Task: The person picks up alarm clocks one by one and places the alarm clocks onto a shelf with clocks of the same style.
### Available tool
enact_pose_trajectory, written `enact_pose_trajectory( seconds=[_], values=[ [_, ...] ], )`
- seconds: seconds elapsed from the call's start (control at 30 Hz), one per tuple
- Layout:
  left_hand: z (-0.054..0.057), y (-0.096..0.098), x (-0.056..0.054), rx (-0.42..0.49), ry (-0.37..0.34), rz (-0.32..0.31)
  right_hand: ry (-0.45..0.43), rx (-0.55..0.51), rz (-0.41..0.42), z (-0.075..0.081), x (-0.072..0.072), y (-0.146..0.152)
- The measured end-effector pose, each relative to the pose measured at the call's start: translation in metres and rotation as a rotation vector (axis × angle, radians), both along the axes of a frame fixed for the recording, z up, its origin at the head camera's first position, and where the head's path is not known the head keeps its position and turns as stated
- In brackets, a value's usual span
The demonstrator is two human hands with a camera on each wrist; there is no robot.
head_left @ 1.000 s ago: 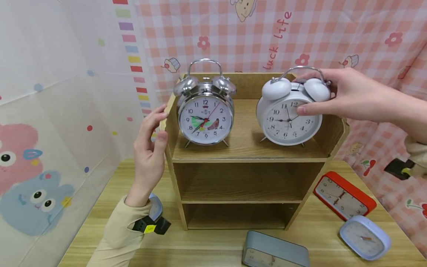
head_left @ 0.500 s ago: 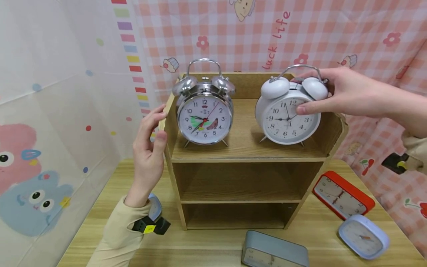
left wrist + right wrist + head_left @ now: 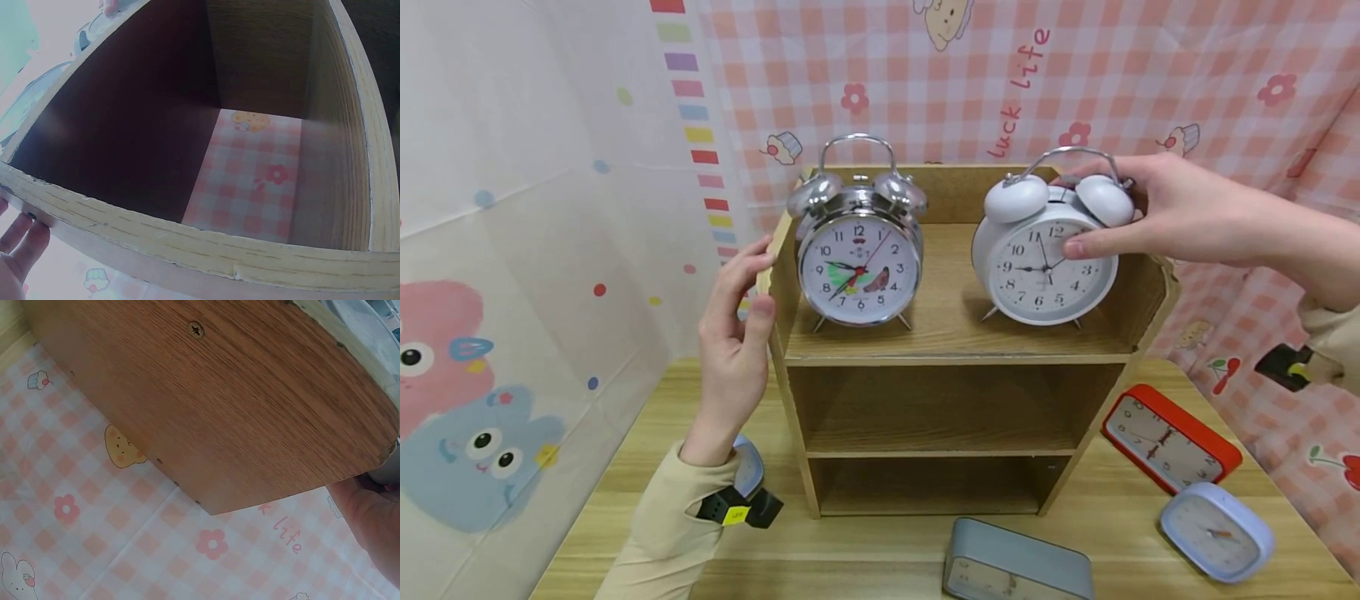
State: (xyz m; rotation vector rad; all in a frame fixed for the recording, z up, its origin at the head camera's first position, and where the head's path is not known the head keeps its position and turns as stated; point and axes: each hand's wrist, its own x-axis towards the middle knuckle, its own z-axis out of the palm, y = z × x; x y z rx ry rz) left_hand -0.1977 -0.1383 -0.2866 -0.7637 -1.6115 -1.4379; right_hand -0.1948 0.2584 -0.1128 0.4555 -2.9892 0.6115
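A wooden shelf unit (image 3: pixel 958 361) carries two twin-bell alarm clocks on its top tier. My left hand (image 3: pixel 733 358) touches the shelf's left side panel (image 3: pixel 781 308), with fingertips and thumb at its edge; fingers (image 3: pixel 28 247) also show against the panel's outer face in the left wrist view. Just right of that panel, the silver alarm clock (image 3: pixel 860 271) stands upright. My right hand (image 3: pixel 1172 208) grips the white alarm clock (image 3: pixel 1037 283) at its upper right, thumb across the face and other fingers behind. This clock leans slightly on the top tier's right side.
A red rectangular clock (image 3: pixel 1172 439) and a lavender clock (image 3: pixel 1217 533) lie right of the shelf. A grey-blue clock (image 3: pixel 1018 558) lies in front on the wooden table (image 3: pixel 865 562). Another pale blue clock (image 3: pixel 748 467) is partly hidden behind my left wrist. Patterned cloth (image 3: pixel 925 108) hangs behind.
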Motion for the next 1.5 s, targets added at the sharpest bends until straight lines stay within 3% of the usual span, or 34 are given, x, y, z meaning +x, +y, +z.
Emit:
enact_pose_trajectory(
  seconds=[0.43,0.7,0.97,1.23,1.4,1.5],
  values=[
    [0.0,0.0,0.0,-0.003,0.0,0.005,-0.01,-0.034,0.001,-0.004,-0.003,0.003],
    [-0.001,0.0,0.001,-0.006,-0.01,0.006,-0.008,-0.188,0.059,-0.003,0.001,0.011],
    [-0.001,0.0,0.0,0.005,-0.007,0.002,0.054,-0.201,0.016,-0.005,0.022,0.009],
    [-0.002,-0.001,0.002,0.006,-0.023,0.005,0.169,-0.233,-0.003,-0.019,0.041,0.002],
    [-0.001,-0.001,0.002,0.002,-0.034,-0.003,0.208,-0.212,-0.074,-0.029,0.057,0.005],
    [-0.001,0.0,0.003,-0.002,-0.042,-0.012,0.259,-0.235,-0.076,-0.039,0.069,0.008]
  ],
)
